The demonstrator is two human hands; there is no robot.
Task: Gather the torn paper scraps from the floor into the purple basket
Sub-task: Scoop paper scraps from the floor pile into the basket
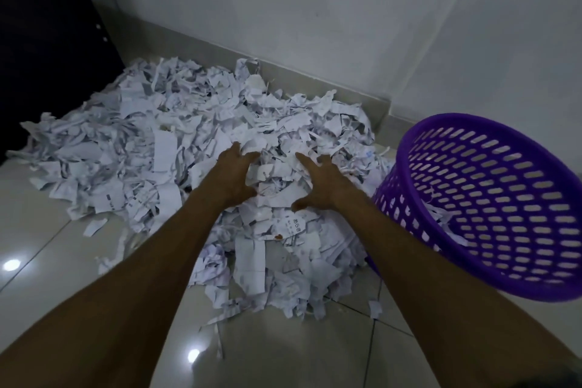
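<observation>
Both hands (pixel 277 179) spread over white, crumpled torn paper scraps (pixel 176 148)

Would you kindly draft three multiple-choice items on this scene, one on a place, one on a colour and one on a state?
1. Where does the basket stand relative to the paper scraps?
A. To their right
B. To their left
C. Behind them, against the wall

2. What colour is the basket?
A. Green
B. Purple
C. White

3. How are the left hand and right hand?
A. Both in fists
B. One holds the basket rim
C. Both spread open over the scraps

Answers:
1 A: it stands at the right edge of the pile.
2 B: its perforated plastic wall is purple.
3 C: the fingers are splayed, with nothing held.
</observation>
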